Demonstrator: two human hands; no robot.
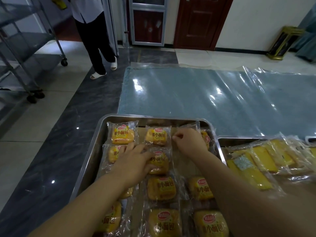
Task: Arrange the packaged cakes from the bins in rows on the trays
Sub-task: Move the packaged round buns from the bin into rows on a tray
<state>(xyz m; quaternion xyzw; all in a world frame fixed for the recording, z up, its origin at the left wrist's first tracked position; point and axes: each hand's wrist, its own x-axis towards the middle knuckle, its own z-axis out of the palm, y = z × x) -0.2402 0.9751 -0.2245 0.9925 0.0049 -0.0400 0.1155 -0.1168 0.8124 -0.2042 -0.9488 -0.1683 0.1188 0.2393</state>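
A steel tray [95,139] in front of me holds several packaged yellow cakes in clear wrappers, laid in three columns. My left hand [135,161] rests on a cake in the middle column's second row [160,164], fingers wrapped around its left side. My right hand [189,141] pinches the wrapper of a cake at the tray's far right corner [206,137], which it mostly hides. Two cakes [122,133] [156,136] lie untouched along the far row.
A second tray [239,140] to the right holds long yellow cake packs [256,166]. Beyond lies a blue mat under clear plastic [213,98]. A person stands at the back left [95,40] beside a wheeled metal rack [25,53].
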